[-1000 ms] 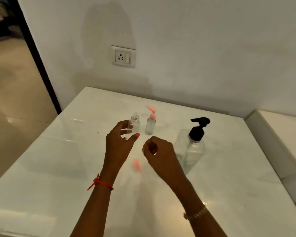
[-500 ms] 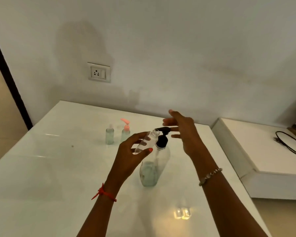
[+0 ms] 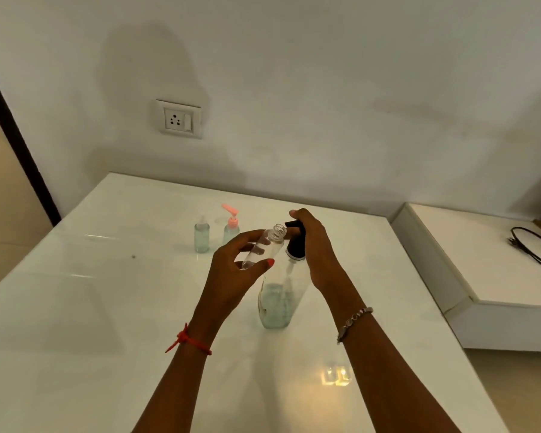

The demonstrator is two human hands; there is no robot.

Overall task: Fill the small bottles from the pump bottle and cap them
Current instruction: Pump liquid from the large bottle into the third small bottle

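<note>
- We see the uncapped small bottle held tilted in the air, its threaded neck right beside the spout of the black pump head. The left hand grips it between thumb and curled fingers.
- The right hand sits on top of the pump head, fingers curled over it.
- The pump bottle stands upright mid-counter, partly filled with clear liquid.
- Toward the far edge of the counter we see a clear-topped bottle just beside a pink-capped bottle.
- A wall socket sits above them.

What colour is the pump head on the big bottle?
Black pump head, seen best in the head view.
</note>
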